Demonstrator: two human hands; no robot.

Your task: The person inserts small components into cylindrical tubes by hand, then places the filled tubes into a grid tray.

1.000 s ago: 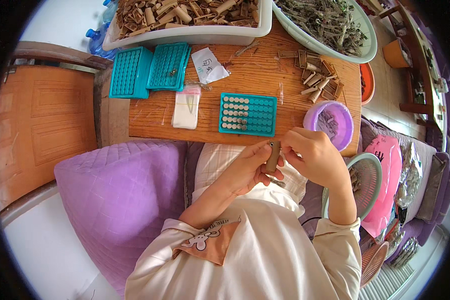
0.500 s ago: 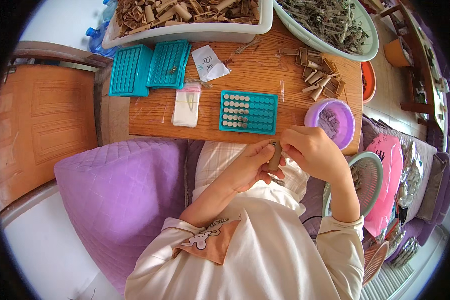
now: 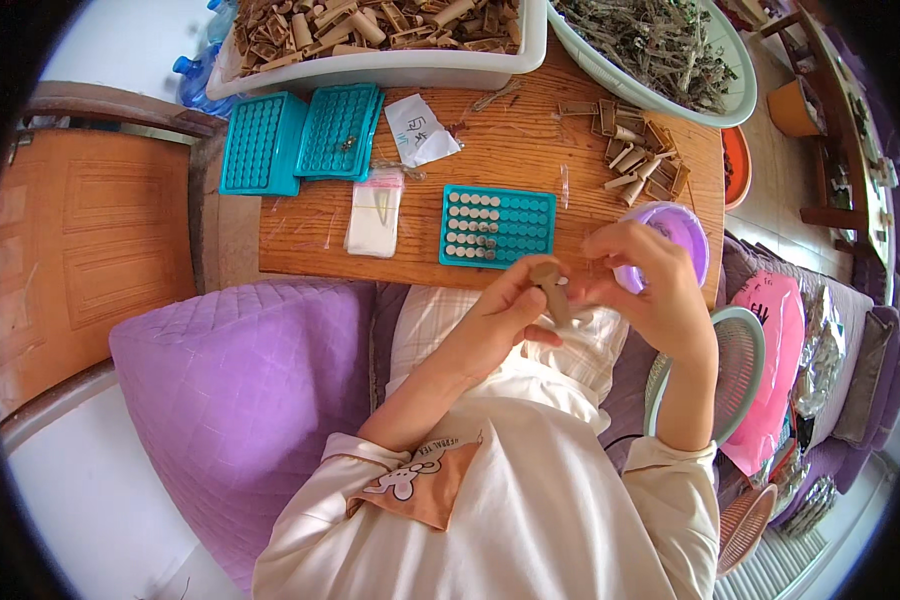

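Note:
My left hand [image 3: 505, 310] is closed around a small brown plastic casing [image 3: 550, 290], held over my lap just off the table's front edge. To its right my right hand [image 3: 655, 280] is raised beside the purple bowl [image 3: 705, 245], partly covering it. Its fingers are smeared by motion, so whether they pinch anything is hidden. Ahead of both hands lies a teal tray [image 3: 535, 225] with round pockets. Small white discs [image 3: 460, 212] fill the pockets of its left half; a few near the front look darker.
Loose brown casings [image 3: 630, 160] lie at the table's right. A white bin [image 3: 450, 62] of brown parts and a pale green basket [image 3: 735, 100] of thin grey-brown pieces stand at the back. Left are stacked teal trays [image 3: 260, 145], a paper note [image 3: 420, 130] and clear bags [image 3: 372, 225].
My right hand has drawn back from the casing, up and to the right toward the purple bowl. My left hand keeps the casing, now tilted differently and slightly higher.

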